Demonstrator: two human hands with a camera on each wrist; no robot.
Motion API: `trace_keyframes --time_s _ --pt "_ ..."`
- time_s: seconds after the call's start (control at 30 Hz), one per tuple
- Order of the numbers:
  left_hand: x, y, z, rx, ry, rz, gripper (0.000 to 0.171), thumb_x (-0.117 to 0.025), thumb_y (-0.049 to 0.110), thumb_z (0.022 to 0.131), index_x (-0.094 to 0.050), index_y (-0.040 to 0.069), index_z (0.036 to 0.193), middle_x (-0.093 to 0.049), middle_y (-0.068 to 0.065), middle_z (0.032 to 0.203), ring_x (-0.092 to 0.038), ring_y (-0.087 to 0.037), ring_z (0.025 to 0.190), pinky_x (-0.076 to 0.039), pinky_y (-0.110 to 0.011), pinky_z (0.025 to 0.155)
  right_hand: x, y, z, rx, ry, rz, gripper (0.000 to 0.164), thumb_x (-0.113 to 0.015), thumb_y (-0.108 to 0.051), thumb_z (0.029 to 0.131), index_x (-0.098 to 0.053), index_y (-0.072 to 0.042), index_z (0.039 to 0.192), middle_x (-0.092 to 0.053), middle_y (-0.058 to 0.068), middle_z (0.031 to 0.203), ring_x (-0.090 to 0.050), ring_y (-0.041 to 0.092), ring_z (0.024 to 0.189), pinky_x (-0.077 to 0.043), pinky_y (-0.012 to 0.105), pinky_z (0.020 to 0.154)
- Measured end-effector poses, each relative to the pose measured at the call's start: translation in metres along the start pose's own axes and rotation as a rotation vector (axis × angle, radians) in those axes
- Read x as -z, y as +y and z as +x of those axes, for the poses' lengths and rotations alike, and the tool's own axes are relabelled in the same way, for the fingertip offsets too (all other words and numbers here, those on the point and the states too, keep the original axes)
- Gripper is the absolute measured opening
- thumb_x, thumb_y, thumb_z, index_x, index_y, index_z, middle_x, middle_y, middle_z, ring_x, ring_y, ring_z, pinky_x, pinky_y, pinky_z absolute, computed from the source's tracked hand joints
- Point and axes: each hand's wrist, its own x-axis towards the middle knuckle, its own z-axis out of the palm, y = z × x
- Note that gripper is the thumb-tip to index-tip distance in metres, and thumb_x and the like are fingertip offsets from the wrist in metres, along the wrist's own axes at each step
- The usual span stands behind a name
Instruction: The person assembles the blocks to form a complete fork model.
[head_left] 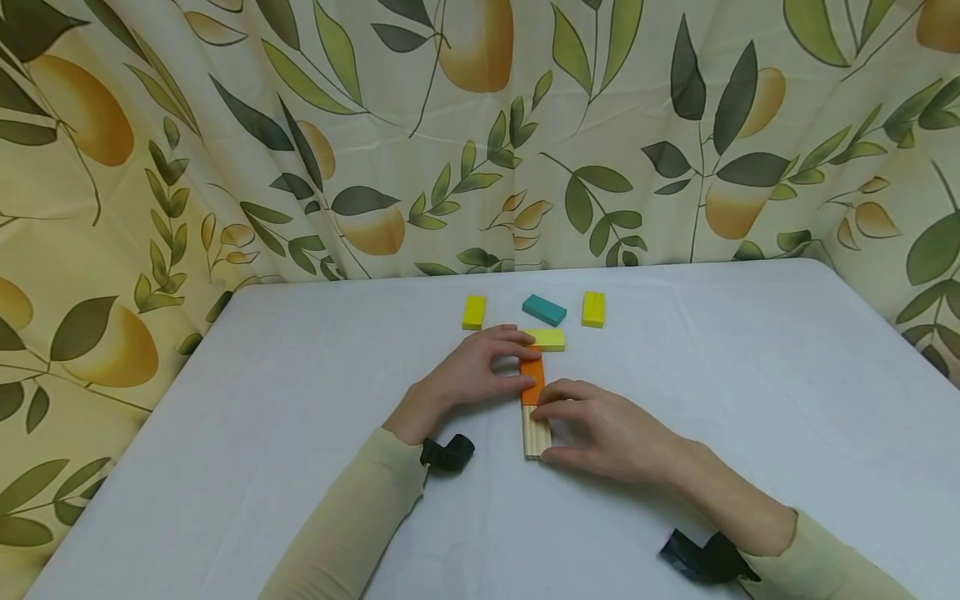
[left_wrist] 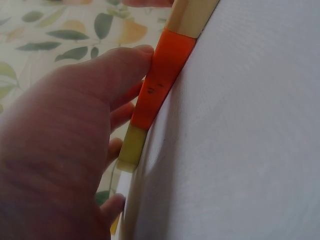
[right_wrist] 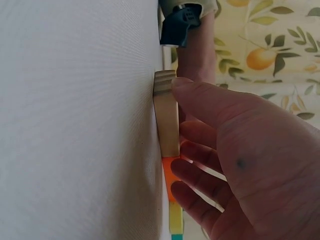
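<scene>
A plain wood block (head_left: 537, 438), an orange block (head_left: 532, 369) and a light yellow block (head_left: 552, 340) lie flat on the white table. Wood and orange meet end to end in a line; the yellow one lies crosswise at the far end. My left hand (head_left: 472, 369) holds the orange block from the left, its thumb at the block's edge and its fingers near the yellow block. From the right, my right hand (head_left: 615, 429) grips the wood block, thumb (right_wrist: 184, 86) at the near end. Its other fingers reach toward the orange block.
Behind the line lie a yellow block (head_left: 474, 312), a teal block (head_left: 544, 310) set at an angle, and another yellow block (head_left: 593, 309). A leaf-and-fruit patterned curtain (head_left: 480, 167) hangs beyond the white table (head_left: 300, 358). Each wrist carries a black camera.
</scene>
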Motion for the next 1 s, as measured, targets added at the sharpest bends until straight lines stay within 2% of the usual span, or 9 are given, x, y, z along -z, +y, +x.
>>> trace_keyframes --time_s 1.0 --pt "-0.001 0.0 0.0003 0.011 -0.003 0.003 0.04 -0.074 0.035 0.093 -0.071 0.022 0.13 -0.055 0.008 0.144 -0.032 -0.014 0.145 -0.023 -0.041 0.119 -0.0003 0.0 -0.0004 0.013 0.01 -0.016 0.037 -0.083 -0.032 0.085 -0.074 -0.017 0.117 -0.06 -0.008 0.121 -0.056 0.014 0.114 -0.049 0.038 0.101"
